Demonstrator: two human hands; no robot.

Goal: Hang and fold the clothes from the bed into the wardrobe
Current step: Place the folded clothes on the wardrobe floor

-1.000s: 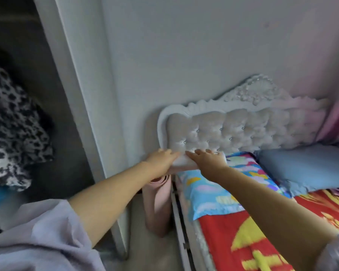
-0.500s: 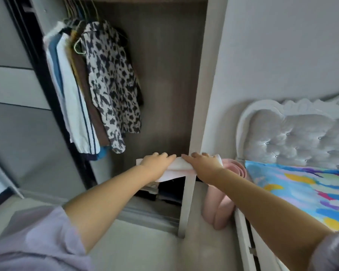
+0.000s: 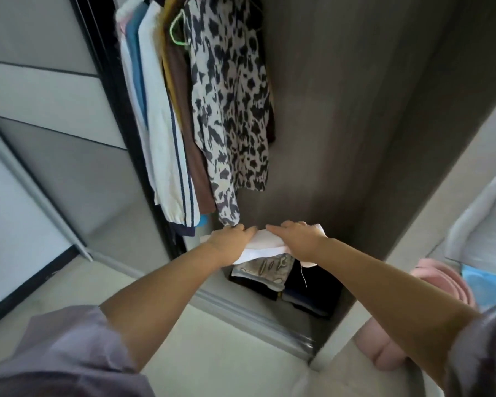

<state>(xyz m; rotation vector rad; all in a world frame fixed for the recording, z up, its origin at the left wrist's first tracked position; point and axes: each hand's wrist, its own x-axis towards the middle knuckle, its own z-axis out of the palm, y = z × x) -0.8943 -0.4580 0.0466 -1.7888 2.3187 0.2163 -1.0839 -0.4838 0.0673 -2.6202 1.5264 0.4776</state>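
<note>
Home bedroom, wardrobe [image 3: 355, 116], hanging clothes [image 3: 229, 110]

Your left hand [image 3: 232, 244] and right hand [image 3: 297, 239] cover most of the folded white cloth [image 3: 262, 247]. The top edge cuts off the hanging clothes [image 3: 226, 110], hiding their rail.

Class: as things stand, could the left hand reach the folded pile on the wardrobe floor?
Probably not yet: the left hand and right hand both hold the white cloth, which hangs over the pile. Otherwise the way down looks open.
</note>
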